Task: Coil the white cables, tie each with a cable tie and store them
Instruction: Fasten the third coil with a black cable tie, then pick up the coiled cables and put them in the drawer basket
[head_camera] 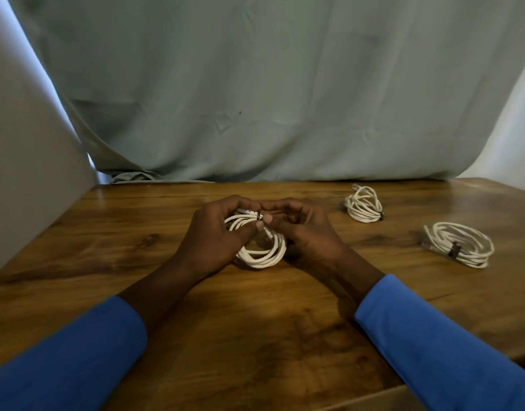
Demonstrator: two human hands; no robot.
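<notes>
A coiled white cable (262, 256) lies at the middle of the wooden table (136, 232), partly lifted at its far side. My left hand (216, 232) grips the coil from the left, thumb pressed near a dark cable tie (259, 216) wrapped round the strands. My right hand (302, 229) pinches the tie's end from the right, fingers curled over it. Two more white coils lie to the right: a small one (363, 204) near the back and a wider one (460, 244) bound by a black tie (454, 250).
A pale green cloth (270, 99) hangs behind the table's far edge. A light wall panel (24, 173) stands at the left. The table's right edge (522, 354) falls away near my right sleeve.
</notes>
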